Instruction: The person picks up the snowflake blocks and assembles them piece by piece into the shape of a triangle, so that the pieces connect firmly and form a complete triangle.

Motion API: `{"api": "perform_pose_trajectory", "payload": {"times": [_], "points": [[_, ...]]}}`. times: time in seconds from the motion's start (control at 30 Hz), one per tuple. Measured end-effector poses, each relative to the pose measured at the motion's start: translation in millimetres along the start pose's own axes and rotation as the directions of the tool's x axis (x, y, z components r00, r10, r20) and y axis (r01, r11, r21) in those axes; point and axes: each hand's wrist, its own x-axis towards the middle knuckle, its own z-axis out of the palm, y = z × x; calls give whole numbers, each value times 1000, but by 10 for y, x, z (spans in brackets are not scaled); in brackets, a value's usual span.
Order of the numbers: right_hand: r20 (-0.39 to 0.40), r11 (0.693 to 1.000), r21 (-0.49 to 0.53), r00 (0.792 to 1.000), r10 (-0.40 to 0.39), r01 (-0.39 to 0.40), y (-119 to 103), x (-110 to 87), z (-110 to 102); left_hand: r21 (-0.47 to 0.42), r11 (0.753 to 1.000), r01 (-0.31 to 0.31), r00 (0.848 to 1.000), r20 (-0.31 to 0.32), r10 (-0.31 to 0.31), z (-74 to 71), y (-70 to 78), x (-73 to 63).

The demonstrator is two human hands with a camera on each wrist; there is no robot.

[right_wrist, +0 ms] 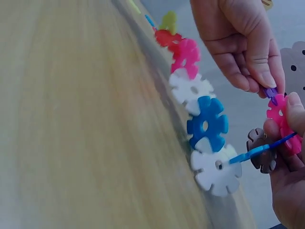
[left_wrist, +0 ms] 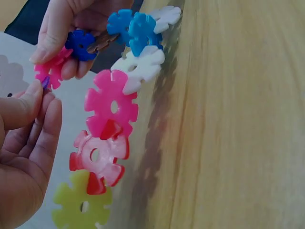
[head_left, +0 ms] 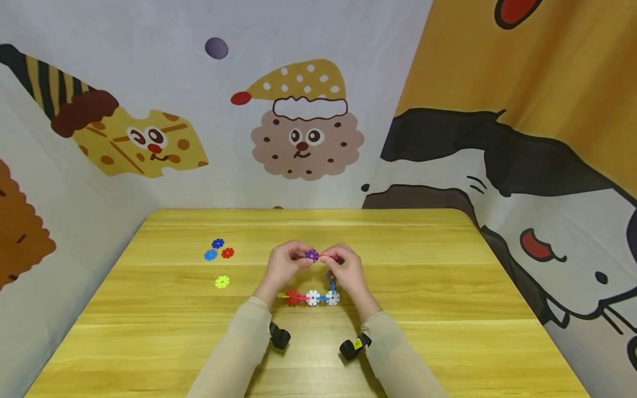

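Between the thumb and fingers of my left hand (head_left: 285, 266) is a purple snowflake disc (head_left: 311, 255). My right hand (head_left: 346, 269) pinches a pink snowflake disc (left_wrist: 53, 69) at the end of a linked chain. The purple disc meets the pink one at its rim; how deep their slots sit together I cannot tell. From the pink disc the chain runs through a dark blue disc (left_wrist: 82, 45), a brown disc (right_wrist: 261, 150) and light blue and white discs, then a pink disc (left_wrist: 113, 102), a red disc (head_left: 293, 297) and a yellow-green disc (left_wrist: 82, 200).
Left of my hands lie loose discs on the wooden table (head_left: 428, 342): a dark blue one (head_left: 218, 243), a light blue one (head_left: 210, 255), a red one (head_left: 228, 252) and a yellow one (head_left: 222, 282). A cartoon-printed curtain (head_left: 388, 72) hangs behind the table.
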Motion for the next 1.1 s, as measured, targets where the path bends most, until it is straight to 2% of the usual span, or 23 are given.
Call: {"api": "perform_pose_trajectory", "payload": {"times": [0.13,0.2,0.4,0.57,0.7,0.77,0.87,1.1], "points": [[-8,999,17,1000,27,-27,243,20,32,-40,999,17,999,44,-15,-19,-9,0],[-8,999,13,999,39,-39,284,23,21,-52,998,26,998,60,-23,-29,-11,1],[16,999,-35,999,28,-27,290,23,1,-32,999,39,999,35,-37,-59,-26,-8],[85,982,-178,995,-54,69,288,39,6,8,998,58,998,-1,-58,-56,-45,-22],[178,946,-253,971,-160,202,293,75,27,26,997,72,996,-44,-71,-44,-63,-27],[208,932,-270,959,-191,244,294,90,38,23,996,81,995,-61,-80,-38,-69,-31],[229,924,-284,954,-196,258,297,103,50,15,997,82,994,-71,-80,-28,-82,-36],[248,926,-301,957,-153,226,281,119,65,-26,996,82,995,-49,-83,-21,-118,-45]]}}
